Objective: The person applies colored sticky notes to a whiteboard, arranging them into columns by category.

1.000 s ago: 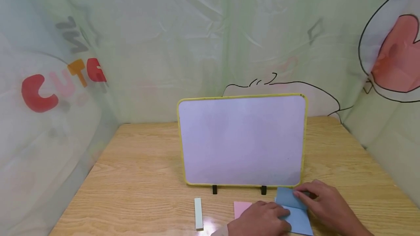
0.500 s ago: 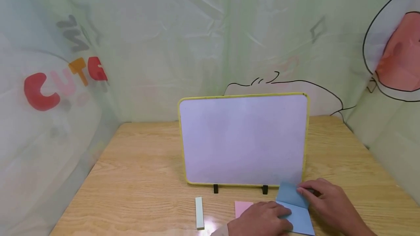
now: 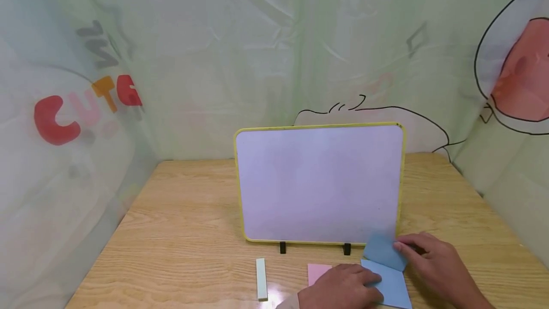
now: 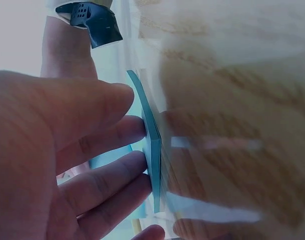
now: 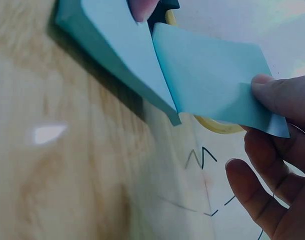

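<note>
A blue sticky note pad lies on the table at the front right. My left hand rests on it with fingers extended, pressing its left side. In the left wrist view those fingertips touch the pad and the thumb is apart. Between thumb and fingers, my right hand pinches the outer edge of the top sticky note. That sheet stands lifted at an angle. In the right wrist view the sticky note meets the pad along its lower edge.
Behind the hands stands a whiteboard with a yellow frame on black feet. A pink sticky note pad is partly hidden by my left hand. Farther left lies a pale narrow block. Printed curtains surround the wooden table.
My right hand has moved slightly up and right, lifting the top sticky note higher. A gap now shows between the sheet and the pad at the left. The left hand stays in place.
</note>
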A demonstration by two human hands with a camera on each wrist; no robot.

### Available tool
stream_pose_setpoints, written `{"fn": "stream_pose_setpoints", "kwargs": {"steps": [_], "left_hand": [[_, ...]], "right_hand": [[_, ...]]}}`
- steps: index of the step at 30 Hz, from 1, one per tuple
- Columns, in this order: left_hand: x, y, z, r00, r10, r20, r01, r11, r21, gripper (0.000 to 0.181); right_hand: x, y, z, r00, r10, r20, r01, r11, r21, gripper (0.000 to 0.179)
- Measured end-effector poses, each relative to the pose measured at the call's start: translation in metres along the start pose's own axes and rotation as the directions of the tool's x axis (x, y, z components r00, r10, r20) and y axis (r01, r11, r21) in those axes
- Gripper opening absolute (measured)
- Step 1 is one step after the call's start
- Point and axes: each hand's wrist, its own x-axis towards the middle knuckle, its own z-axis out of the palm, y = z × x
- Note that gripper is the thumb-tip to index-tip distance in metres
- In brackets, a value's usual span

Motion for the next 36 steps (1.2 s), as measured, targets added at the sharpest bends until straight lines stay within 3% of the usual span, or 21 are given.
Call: {"fn": "stream_pose_setpoints", "kwargs": {"steps": [10,16,27,36], "left_hand": [[0.001,0.000,0.000,1.000,-0.004,0.026,0.004,1.000,-0.018,0.035],[0.000,-0.002,0.001,1.000,0.024,-0.014,-0.024,0.999,-0.024,0.034],[-0.001,-0.001,0.000,1.000,-0.003,-0.020,0.005,0.998,0.059,0.029],[-0.001,-0.002,0.002,0.997,-0.049,0.058,0.050,0.999,-0.014,0.035]], "right_hand": [[0.000,0.002,-0.004,1.000,0.018,-0.009,-0.018,1.000,0.003,0.013],[0.001,0.002,-0.006,0.999,0.032,-0.017,-0.032,0.999,-0.005,0.013],[0.006,0.000,-0.015,0.998,0.013,-0.067,-0.015,1.000,-0.018,0.009],[0.015,-0.009,-0.013,0.995,-0.062,-0.083,0.063,0.998,0.012,0.016]]}}
